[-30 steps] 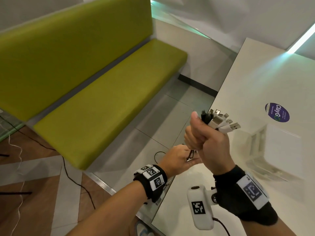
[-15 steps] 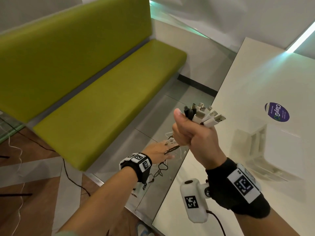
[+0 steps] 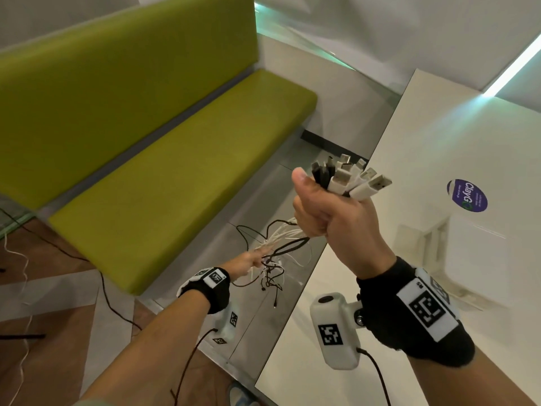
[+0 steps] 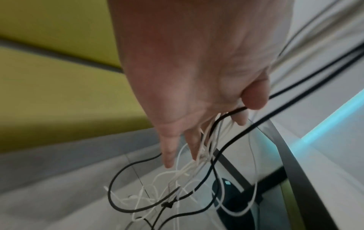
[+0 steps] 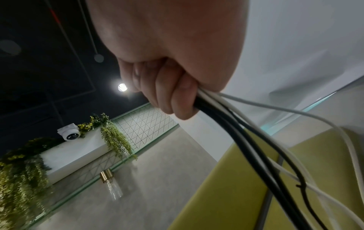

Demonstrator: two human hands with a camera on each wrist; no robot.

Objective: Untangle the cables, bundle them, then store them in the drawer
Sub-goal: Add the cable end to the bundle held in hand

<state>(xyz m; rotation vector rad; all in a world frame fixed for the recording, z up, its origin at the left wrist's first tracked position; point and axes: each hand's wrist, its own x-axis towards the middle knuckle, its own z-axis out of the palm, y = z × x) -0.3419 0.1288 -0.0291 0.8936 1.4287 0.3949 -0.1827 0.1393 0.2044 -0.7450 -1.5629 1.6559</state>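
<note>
My right hand [image 3: 328, 212] is raised in a fist over the table's left edge and grips a bundle of black and white cables; their USB plugs [image 3: 351, 178] fan out above the thumb. The loose cable strands [image 3: 281, 244] hang down and left from the fist to my left hand [image 3: 248, 262], lower and over the floor. In the left wrist view the left hand's fingers [image 4: 167, 152] point down fairly straight, with thin white and black cables [image 4: 197, 179] running between them and tangling below. In the right wrist view the right hand [image 5: 167, 93] clamps thick black and white cables [image 5: 246, 147].
A long green bench [image 3: 175, 171] stands to the left over grey floor tiles. The glossy white table [image 3: 424, 142] fills the right, with a purple round sticker [image 3: 467, 196] on it. Thin black and white wires [image 3: 117, 303] lie on the floor at the left.
My left hand has slid down and left along the cables, away from the right fist. The hanging strands now show between the hands. The right hand keeps its grip.
</note>
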